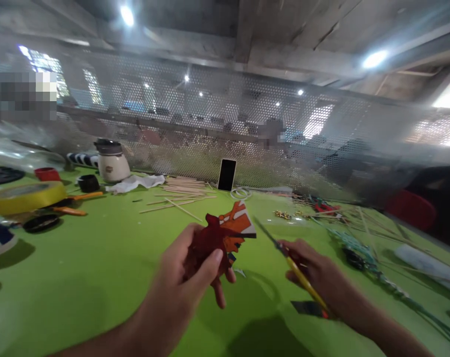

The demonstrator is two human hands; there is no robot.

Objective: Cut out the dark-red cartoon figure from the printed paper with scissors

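Note:
My left hand (191, 277) is closed around a stack of coloured cut pieces (235, 225), dark red, orange and white, with the thumb pressed on top. To its right, my right hand (310, 267) grips a thin tool with a yellow handle (305, 282), whose narrow dark tip points up and left toward the pieces without touching them. A small white scrap (240, 272) lies on the green table (109, 277) just under the pieces. Below the right hand lies a dark flat blade-like item (306, 308), partly blurred.
Thin wooden sticks (184, 186) and a dark-screened phone (227, 174) are at the back. Yellow tape (28, 197), a pale jar (112, 163) and orange-handled tools (69, 211) sit left. Gold beads (282, 214) and green braided cord (362, 258) lie right. A perforated screen (195, 124) stands behind.

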